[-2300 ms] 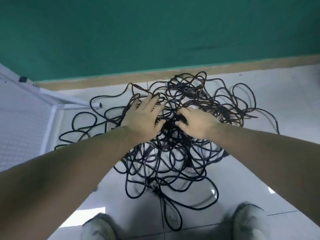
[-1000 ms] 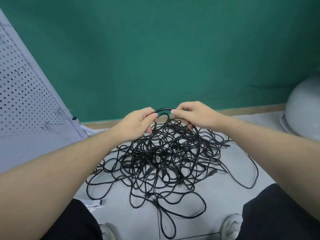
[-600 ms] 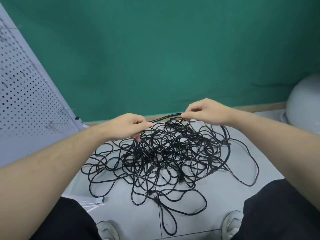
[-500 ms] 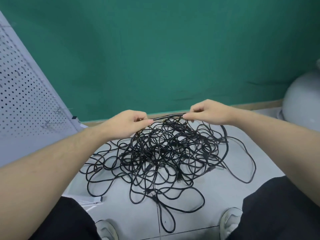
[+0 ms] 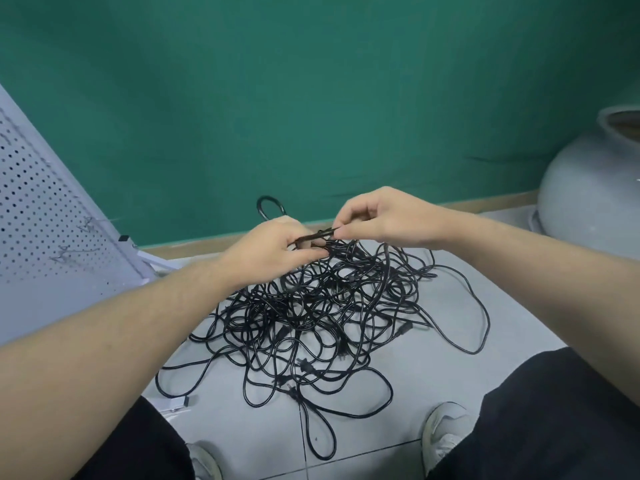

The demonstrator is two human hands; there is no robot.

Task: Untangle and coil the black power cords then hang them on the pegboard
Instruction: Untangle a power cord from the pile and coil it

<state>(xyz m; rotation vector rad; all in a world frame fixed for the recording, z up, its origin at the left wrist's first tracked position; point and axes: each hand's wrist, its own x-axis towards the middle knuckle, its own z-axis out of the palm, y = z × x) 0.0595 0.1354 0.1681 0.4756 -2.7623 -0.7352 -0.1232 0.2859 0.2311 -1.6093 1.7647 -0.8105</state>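
I am crouched over a pale gray tile floor (image 5: pixel 433 386). A dark green wall (image 5: pixel 311 98) stands in front of me, with a tan strip along its foot. On my left a white pegboard (image 5: pixel 45 216) full of little holes leans at a tilt. On my right sits a big round gray pot (image 5: pixel 588 188), near the wall. My black trousers and my white shoes (image 5: pixel 446 434) show at the bottom edge.

The black cords (image 5: pixel 311 320) lie in one big messy heap on the floor, between my knees and the wall. They are thin and loop over each other every way. A few small plugs poke out of the heap. One long loop runs toward my feet, and one swings out wide on the right.

My left hand (image 5: pixel 266 251) has its grip curled round a bunch of cords at the top of the heap. One loop sticks up behind it. My right hand (image 5: pixel 384 216) pinches a cord end between thumb and finger, right beside my left hand.
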